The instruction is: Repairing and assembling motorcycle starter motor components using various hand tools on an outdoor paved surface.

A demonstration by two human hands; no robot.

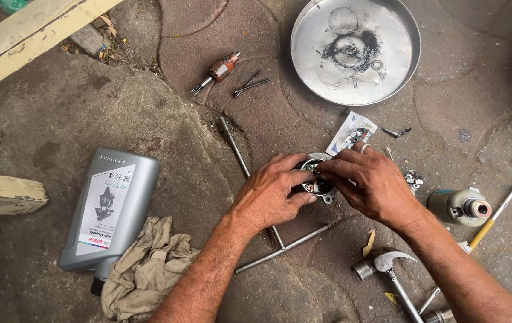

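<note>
My left hand [271, 191] cups a small round metal motor part [315, 179] resting on the stone ground, fingers wrapped around its left side. My right hand [366, 179], with a ring on one finger, reaches in from the right and pinches at the top of the same part. The part is mostly hidden under both hands. Two long metal rods [239, 157] lie crossed beneath my left wrist.
A round steel tray [312, 66] lies at the back. A grey oil bottle [109, 209] and a rag [145, 269] lie left. A copper armature [220, 70], small bolts [250, 85], a parts packet [351, 133], a hammer [387, 266], a cylindrical housing [460, 206] and a screwdriver [492, 221] surround me.
</note>
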